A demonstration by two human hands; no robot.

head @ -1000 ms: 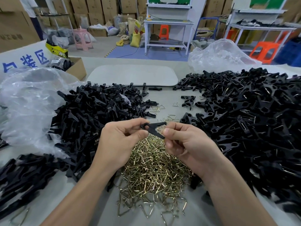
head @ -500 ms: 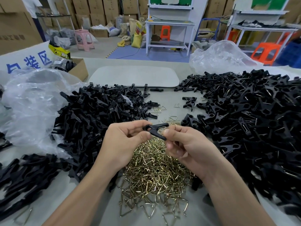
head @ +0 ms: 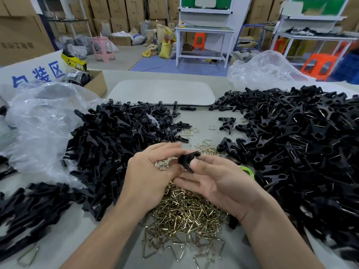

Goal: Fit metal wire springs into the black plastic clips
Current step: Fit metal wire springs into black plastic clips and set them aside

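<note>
we log both hands meeting over the pile of wire springs [head: 186, 214] mid table [head: 202, 121]. right hand [head: 219, 183] is palm up, its thumb pinching one black clip [head: 187, 160] against its fingers, so it holds the clip. left hand [head: 151, 171] is loosely curled, with fingertips at the clip's left end (blurred, so we cannot tell if it grips). the clip sits in the air just above the springs, between the two hands. more black clips lie on both sides in a left heap [head: 116, 144] and a right heap [head: 301, 142]. a clear plastic bag [head: 38, 123] is at far left. a green item [head: 247, 169] peeks out behind the right hand.
</note>
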